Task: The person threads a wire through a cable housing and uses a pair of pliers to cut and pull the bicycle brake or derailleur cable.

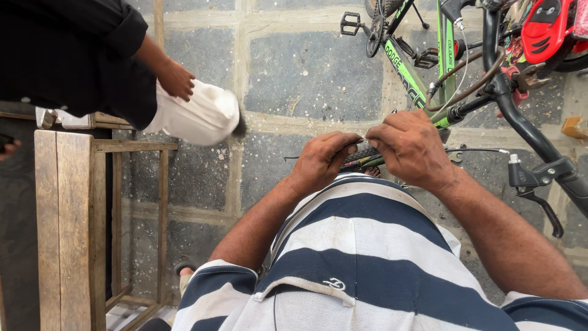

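Both hands meet at centre frame, above a striped shirt. Left hand (323, 158) pinches closed on a thin black cable (474, 150); right hand (411, 147) closes on the same cable just beside it, at 1 o'clock. The cable runs toward 3 o'clock, to a brake lever (534, 184) on the black handlebar (520, 119). Green bicycle frame (404, 70) lies at 12. Judgement: keep the pinch points close and the cable straight, avoiding kinks.
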